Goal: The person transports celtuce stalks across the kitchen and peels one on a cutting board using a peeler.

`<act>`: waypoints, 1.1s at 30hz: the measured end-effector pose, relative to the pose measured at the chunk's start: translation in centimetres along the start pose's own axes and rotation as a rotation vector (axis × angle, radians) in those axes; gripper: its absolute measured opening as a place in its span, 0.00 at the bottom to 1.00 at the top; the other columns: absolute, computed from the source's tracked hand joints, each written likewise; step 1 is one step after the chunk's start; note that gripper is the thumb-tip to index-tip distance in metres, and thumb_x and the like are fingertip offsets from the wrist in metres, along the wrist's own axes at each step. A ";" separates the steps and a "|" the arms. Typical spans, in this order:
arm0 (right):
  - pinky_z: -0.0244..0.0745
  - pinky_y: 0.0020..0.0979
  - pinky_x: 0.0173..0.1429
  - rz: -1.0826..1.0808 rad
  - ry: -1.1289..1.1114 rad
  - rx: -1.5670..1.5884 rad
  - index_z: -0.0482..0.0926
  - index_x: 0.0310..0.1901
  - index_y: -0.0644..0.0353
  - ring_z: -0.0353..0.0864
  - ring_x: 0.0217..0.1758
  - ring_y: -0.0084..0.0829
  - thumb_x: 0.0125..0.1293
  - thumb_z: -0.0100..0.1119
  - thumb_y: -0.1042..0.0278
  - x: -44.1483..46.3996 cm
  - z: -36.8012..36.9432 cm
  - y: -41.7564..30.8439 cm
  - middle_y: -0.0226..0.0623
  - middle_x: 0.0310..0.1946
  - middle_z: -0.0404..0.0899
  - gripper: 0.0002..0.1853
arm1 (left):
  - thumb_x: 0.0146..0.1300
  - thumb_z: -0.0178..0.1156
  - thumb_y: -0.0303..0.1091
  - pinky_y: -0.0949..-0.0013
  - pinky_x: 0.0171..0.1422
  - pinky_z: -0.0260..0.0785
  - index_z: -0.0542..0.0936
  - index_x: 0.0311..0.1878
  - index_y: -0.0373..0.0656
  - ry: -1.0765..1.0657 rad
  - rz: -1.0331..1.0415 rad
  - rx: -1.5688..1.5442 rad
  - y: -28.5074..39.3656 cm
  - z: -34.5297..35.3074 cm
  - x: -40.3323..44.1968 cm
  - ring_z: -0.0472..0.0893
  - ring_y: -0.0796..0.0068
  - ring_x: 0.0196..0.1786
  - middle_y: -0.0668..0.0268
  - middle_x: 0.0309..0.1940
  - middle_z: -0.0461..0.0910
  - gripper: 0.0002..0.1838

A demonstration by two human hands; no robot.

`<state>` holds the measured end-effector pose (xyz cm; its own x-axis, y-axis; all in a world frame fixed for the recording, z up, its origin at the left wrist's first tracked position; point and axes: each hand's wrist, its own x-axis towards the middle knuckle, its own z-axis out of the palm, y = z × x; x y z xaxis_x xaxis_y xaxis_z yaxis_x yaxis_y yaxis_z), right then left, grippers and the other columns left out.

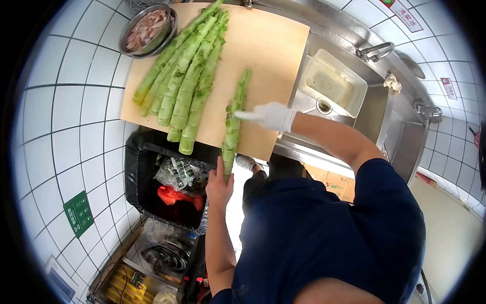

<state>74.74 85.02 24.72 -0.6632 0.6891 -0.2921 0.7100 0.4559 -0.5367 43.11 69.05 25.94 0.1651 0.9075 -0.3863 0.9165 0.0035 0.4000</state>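
My left hand, bare, is wrapped round the thick lower end of a single green stalk, which sticks out over the board's near edge. The stalk's thin end points away from me over the wooden board. My right hand, in a white glove, is beside the stalk's middle with a finger stretched out to its surface. Whether the other gloved fingers hold anything is hidden. Several more green stalks lie side by side on the board's left half.
A metal bowl of sliced meat stands at the board's upper left corner. Below the board is a black-lined bin with plastic bags inside. On the right, a steel sink holds a white tub under a faucet.
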 end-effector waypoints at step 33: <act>0.82 0.46 0.36 -0.070 0.227 0.096 0.58 0.81 0.20 0.85 0.32 0.51 0.70 0.49 0.74 0.4 1.3 2.7 0.45 0.36 0.82 0.41 | 0.61 0.70 0.46 0.48 0.43 0.76 0.63 0.80 0.39 0.046 0.089 0.228 1.2 -0.6 1.4 0.83 0.48 0.37 0.51 0.35 0.79 0.47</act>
<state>76.11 85.78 22.18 -0.6324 0.7713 -0.0719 0.6311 0.4592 -0.6252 44.21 70.60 26.38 0.2371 0.9183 -0.3170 0.9583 -0.1675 0.2314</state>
